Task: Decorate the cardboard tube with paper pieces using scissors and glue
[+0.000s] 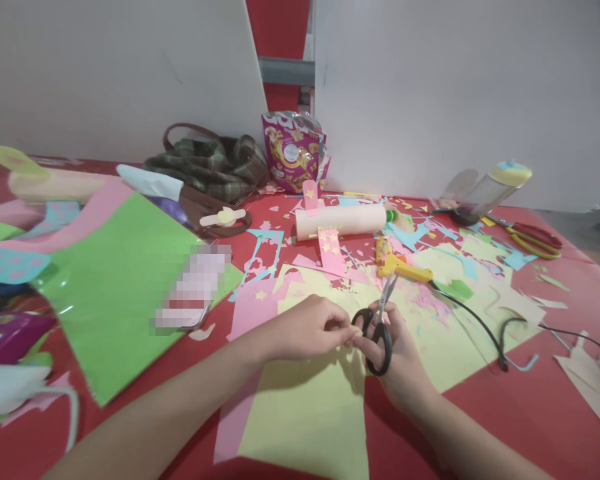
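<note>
My left hand point(314, 327) is closed in a pinch on something small and pale, too small to make out. My right hand point(403, 357) holds black-handled scissors point(379, 337), their blades pointing up and away from me; its thumb and fingertips meet those of my left hand. Beneath both hands lie a yellow sheet point(315, 413) and a pink sheet point(240, 400). Beyond them rests a cream paper roll point(347, 222) with pink star-covered strips point(331, 250) on it. A yellow glue gun point(405, 267) lies just past the scissors.
On the left are a green sheet point(120, 287), a phone point(193, 290) and a white plug point(13, 390). At the back stand a snack bag point(295, 153) and a plaid bag point(215, 163). A clear bottle point(493, 193), pliers point(535, 240), a black cord point(473, 317) and paper scraps occupy the right.
</note>
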Action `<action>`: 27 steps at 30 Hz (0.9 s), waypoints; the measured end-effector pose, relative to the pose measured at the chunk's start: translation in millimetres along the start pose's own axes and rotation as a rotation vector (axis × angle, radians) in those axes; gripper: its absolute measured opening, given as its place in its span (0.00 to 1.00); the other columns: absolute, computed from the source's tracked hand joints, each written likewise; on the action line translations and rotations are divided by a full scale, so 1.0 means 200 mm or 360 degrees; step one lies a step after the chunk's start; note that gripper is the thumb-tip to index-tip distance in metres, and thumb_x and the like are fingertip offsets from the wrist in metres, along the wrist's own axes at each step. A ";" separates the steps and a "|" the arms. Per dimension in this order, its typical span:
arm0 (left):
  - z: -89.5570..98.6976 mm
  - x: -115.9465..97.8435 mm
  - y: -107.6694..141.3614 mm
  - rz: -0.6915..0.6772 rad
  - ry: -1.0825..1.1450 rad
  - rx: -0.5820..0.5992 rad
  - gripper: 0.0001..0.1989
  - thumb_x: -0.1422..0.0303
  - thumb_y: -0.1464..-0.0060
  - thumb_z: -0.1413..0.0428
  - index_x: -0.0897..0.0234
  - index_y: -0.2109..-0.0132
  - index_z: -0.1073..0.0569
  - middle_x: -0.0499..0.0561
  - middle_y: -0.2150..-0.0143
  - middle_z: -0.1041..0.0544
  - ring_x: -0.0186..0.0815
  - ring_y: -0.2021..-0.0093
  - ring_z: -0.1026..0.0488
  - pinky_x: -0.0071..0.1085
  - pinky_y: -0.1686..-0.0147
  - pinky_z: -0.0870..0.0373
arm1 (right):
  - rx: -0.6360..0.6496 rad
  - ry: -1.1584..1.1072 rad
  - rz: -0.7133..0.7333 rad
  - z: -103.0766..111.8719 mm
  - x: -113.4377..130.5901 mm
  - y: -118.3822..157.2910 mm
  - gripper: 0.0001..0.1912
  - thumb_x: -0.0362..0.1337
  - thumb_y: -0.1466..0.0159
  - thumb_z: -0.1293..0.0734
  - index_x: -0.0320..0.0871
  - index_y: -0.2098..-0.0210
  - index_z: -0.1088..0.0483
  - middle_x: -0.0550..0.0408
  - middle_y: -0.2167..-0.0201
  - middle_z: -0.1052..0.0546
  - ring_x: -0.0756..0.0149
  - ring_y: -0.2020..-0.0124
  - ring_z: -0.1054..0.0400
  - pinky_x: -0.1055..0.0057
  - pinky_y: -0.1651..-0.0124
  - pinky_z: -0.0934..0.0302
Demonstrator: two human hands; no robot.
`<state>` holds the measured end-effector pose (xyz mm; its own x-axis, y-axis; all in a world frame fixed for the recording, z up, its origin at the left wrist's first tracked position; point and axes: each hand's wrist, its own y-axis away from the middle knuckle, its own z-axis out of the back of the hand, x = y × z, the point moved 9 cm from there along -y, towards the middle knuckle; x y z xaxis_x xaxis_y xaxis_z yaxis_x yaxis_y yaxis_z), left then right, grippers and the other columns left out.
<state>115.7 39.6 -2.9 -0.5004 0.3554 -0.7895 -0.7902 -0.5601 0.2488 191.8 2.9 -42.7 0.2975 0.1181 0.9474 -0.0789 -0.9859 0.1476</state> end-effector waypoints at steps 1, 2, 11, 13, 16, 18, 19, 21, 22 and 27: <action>0.01 0.00 0.00 0.0005 0.0008 -0.0016 0.14 0.64 0.49 0.55 0.67 0.75 0.31 0.45 0.80 0.36 0.25 0.80 0.42 0.21 0.81 0.49 | 0.0010 -0.0002 -0.0022 0.00 0.00 0.00 0.16 0.31 0.48 0.33 0.49 0.64 0.44 0.64 0.75 0.35 0.75 0.78 0.42 0.79 0.77 0.49; 0.03 0.00 0.00 0.0008 0.0009 -0.0050 0.14 0.64 0.49 0.55 0.68 0.76 0.32 0.44 0.81 0.37 0.25 0.80 0.43 0.21 0.82 0.49 | 0.0029 -0.0011 -0.0043 -0.01 -0.01 0.00 0.17 0.31 0.48 0.33 0.49 0.64 0.44 0.64 0.75 0.35 0.75 0.77 0.42 0.78 0.77 0.48; 0.28 0.02 0.05 0.0087 0.0091 -0.0562 0.13 0.65 0.50 0.55 0.67 0.74 0.32 0.45 0.78 0.37 0.26 0.77 0.42 0.22 0.77 0.45 | 0.0499 -0.0091 -0.0106 -0.14 -0.04 0.04 0.20 0.46 0.49 0.34 0.49 0.61 0.44 0.57 0.68 0.35 0.67 0.69 0.39 0.69 0.68 0.46; 0.29 0.03 0.06 0.0105 0.0097 -0.0564 0.13 0.64 0.49 0.55 0.67 0.73 0.33 0.44 0.79 0.39 0.26 0.78 0.43 0.22 0.78 0.46 | 0.0582 -0.0100 -0.0128 -0.16 -0.04 0.05 0.21 0.47 0.49 0.34 0.49 0.61 0.44 0.57 0.68 0.35 0.68 0.70 0.39 0.69 0.68 0.46; 0.27 0.02 0.06 0.0117 0.0038 -0.0525 0.13 0.64 0.49 0.56 0.67 0.73 0.32 0.44 0.80 0.40 0.26 0.78 0.43 0.22 0.79 0.47 | 0.0652 -0.0090 -0.0169 -0.18 -0.03 0.07 0.21 0.48 0.50 0.34 0.48 0.61 0.45 0.57 0.69 0.37 0.69 0.72 0.41 0.69 0.68 0.46; 0.26 0.02 0.05 0.0101 -0.0002 -0.0503 0.13 0.64 0.49 0.56 0.66 0.74 0.32 0.44 0.81 0.40 0.26 0.79 0.43 0.23 0.79 0.47 | 0.0677 -0.0072 -0.0181 -0.19 -0.02 0.08 0.21 0.49 0.50 0.34 0.48 0.61 0.44 0.57 0.69 0.37 0.69 0.71 0.41 0.68 0.66 0.47; 0.25 0.02 0.05 0.0088 -0.0017 -0.0494 0.13 0.65 0.50 0.56 0.66 0.74 0.32 0.44 0.81 0.40 0.26 0.79 0.43 0.23 0.79 0.47 | 0.0687 -0.0061 -0.0185 -0.20 -0.01 0.08 0.21 0.49 0.50 0.35 0.47 0.61 0.44 0.57 0.69 0.37 0.68 0.70 0.41 0.68 0.66 0.47; 0.24 0.01 0.04 0.0057 -0.0035 -0.0467 0.12 0.66 0.50 0.56 0.66 0.74 0.32 0.44 0.80 0.38 0.27 0.78 0.42 0.23 0.78 0.47 | 0.0694 -0.0051 -0.0185 -0.20 -0.01 0.08 0.22 0.50 0.49 0.35 0.48 0.61 0.44 0.56 0.69 0.37 0.67 0.68 0.41 0.68 0.65 0.48; 0.23 0.01 0.04 0.0046 -0.0039 -0.0453 0.12 0.66 0.50 0.56 0.66 0.74 0.32 0.44 0.80 0.37 0.27 0.77 0.41 0.23 0.78 0.47 | 0.0696 -0.0049 -0.0179 -0.20 -0.01 0.08 0.22 0.50 0.49 0.35 0.48 0.61 0.45 0.56 0.69 0.37 0.67 0.68 0.41 0.68 0.65 0.48; 0.20 0.00 0.04 0.0016 -0.0051 -0.0420 0.11 0.68 0.51 0.56 0.66 0.77 0.36 0.44 0.81 0.39 0.27 0.78 0.42 0.23 0.77 0.47 | 0.0666 -0.0059 -0.0141 -0.18 -0.03 0.08 0.21 0.50 0.49 0.36 0.49 0.60 0.44 0.57 0.69 0.37 0.68 0.69 0.41 0.69 0.66 0.48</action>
<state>96.1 65.5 22.0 -0.5222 0.3698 -0.7685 -0.6676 -0.7380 0.0984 153.9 -8.3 -35.0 0.3204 0.2079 0.9242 0.3393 -0.9361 0.0929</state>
